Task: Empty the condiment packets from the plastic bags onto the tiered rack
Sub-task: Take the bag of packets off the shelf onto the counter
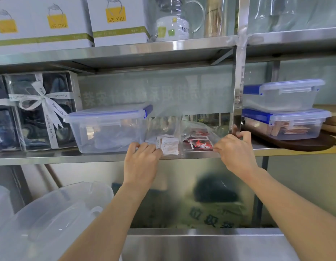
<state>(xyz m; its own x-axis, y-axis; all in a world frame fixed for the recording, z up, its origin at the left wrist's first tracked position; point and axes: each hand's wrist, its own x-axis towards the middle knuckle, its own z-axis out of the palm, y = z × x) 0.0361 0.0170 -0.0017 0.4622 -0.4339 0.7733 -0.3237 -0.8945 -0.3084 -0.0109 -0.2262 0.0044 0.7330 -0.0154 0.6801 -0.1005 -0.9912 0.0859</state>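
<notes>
Two clear plastic bags lie on the middle shelf [197, 155] of a steel tiered rack. The left bag [164, 127] holds white condiment packets [170, 145]. The right bag [195, 129] holds red and black packets [200, 143]. My left hand [142, 159] pinches the near edge of the left bag by the white packets. At the right bag's near right corner, my right hand [236, 149] grips the plastic. Both bags rest between a lidded clear box and the rack's upright post.
A clear box with blue lid clips [107, 129] stands left of the bags. Two stacked lidded boxes [283, 110] sit right of the post [238, 91] on a dark tray. Gift boxes with ribbon [39, 110] fill the far left. White cartons [118, 21] stand on the shelf above.
</notes>
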